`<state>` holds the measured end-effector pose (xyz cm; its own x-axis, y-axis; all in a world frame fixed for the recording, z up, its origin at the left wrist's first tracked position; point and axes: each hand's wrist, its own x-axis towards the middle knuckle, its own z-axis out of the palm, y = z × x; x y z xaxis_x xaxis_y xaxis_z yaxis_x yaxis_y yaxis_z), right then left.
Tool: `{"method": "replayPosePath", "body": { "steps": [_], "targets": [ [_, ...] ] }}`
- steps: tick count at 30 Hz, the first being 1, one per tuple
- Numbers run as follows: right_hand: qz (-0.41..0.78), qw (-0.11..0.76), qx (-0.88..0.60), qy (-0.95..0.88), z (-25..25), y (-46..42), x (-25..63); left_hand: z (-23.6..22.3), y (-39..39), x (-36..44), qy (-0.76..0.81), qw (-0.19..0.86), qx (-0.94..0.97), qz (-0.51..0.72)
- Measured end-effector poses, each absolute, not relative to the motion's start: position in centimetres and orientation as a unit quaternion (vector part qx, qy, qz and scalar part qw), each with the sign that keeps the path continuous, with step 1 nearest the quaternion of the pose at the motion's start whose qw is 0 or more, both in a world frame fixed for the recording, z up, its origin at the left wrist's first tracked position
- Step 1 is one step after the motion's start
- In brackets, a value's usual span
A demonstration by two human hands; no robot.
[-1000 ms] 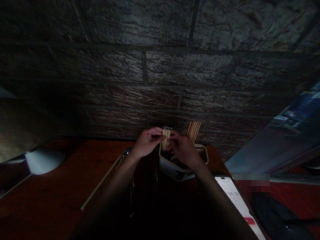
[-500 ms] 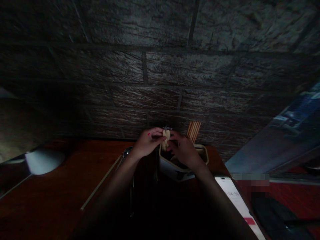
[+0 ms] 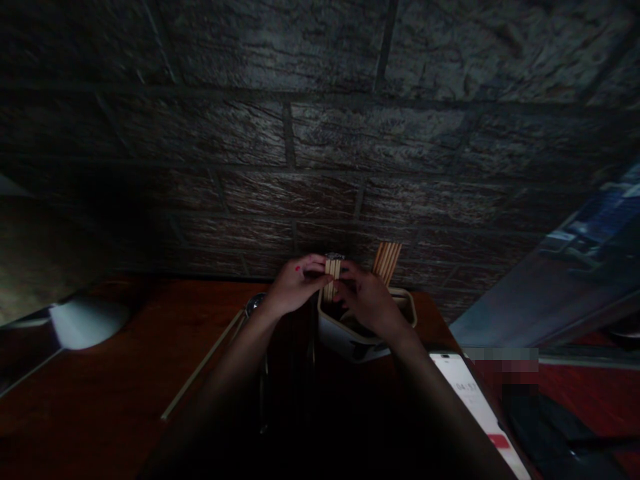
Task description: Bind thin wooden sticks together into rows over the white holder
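Upright in the left end of a light-coloured container (image 3: 345, 335) stands a bundle of pale chopsticks (image 3: 331, 271). From the left, my left hand (image 3: 299, 283) is closed on this bundle, thumb across its front. Opposite it, my right hand (image 3: 367, 297) grips the bundle from the right with bent fingers, its wrist over the container's rim. A second, browner bunch of chopsticks (image 3: 387, 261) leans in the container behind my right hand. Something shiny shows just behind the pale bundle, too dark to make out.
On the wooden table (image 3: 125, 373), a single chopstick (image 3: 200, 370) and a metal spoon (image 3: 255, 303) lie left of my left forearm. A lit phone (image 3: 467, 393) is at the right edge. A brick-patterned wall (image 3: 320, 193) rises behind. A white object (image 3: 87, 325) sits at left.
Both hands stay nearly in the same place on the pale chopsticks, with only a slight shift of the fingers. The digits on the phone have advanced.
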<state>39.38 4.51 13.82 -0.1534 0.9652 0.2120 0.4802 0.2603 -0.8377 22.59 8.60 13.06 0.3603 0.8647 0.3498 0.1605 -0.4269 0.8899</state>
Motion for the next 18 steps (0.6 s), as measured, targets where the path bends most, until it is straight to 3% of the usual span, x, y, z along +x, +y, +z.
{"method": "replayPosePath", "body": {
  "steps": [18],
  "targets": [
    [0.282, 0.401, -0.51, -0.707, 13.92, 4.48, 39.43, 13.12, 8.53, 22.79, 0.348, 0.382, 0.726, 0.455]
  ]
}}
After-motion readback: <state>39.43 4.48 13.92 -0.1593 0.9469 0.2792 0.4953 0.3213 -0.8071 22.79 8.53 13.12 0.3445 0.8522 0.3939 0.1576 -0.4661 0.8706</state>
